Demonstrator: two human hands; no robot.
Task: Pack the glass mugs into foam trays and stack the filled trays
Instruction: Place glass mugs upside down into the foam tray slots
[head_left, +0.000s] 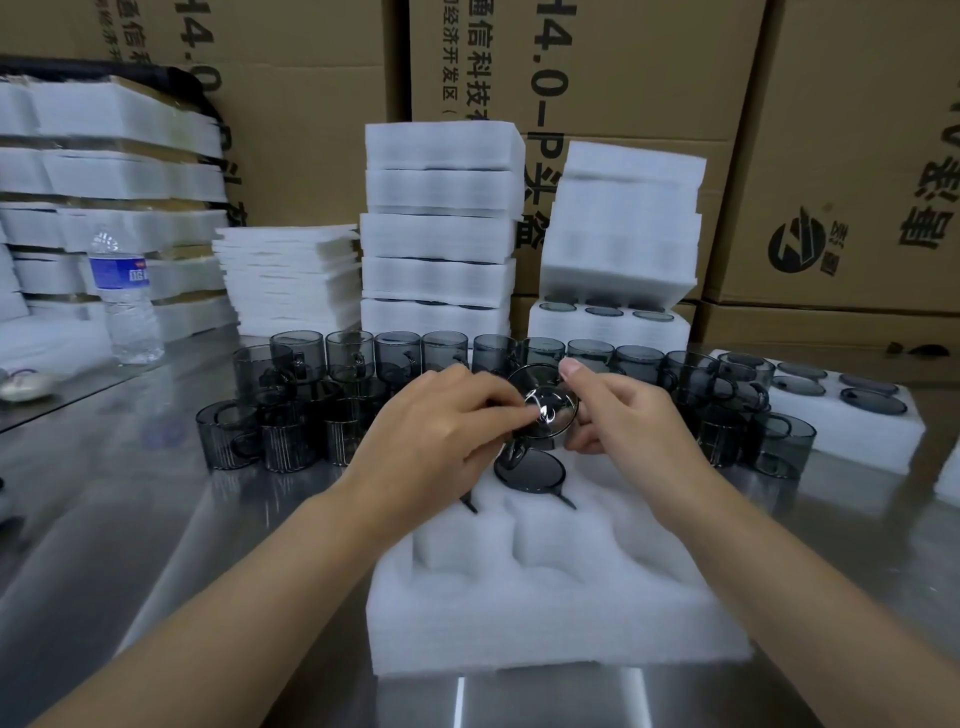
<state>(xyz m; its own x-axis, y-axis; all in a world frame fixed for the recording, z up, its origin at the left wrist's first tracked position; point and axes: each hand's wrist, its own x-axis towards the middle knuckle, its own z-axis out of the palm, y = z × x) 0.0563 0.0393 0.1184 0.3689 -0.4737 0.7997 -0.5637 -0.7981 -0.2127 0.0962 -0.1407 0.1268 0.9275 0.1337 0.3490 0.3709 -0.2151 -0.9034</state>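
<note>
A white foam tray (550, 613) with round pockets lies on the steel table in front of me. One smoky glass mug (530, 470) sits in a far pocket of it. Just above that pocket both hands hold another smoky glass mug (550, 410), tilted with its bottom toward me. My left hand (441, 431) pinches its left side and my right hand (618, 410) grips its right side. Several loose mugs (291, 405) stand in rows behind the tray. Stacks of filled trays (439, 234) rise at the back.
A filled tray (841, 415) lies at the right, more filled trays (618, 244) behind it. A stack of thin foam sheets (291, 280) and a water bottle (124, 296) stand at the left. Cardboard boxes (831, 156) wall the back.
</note>
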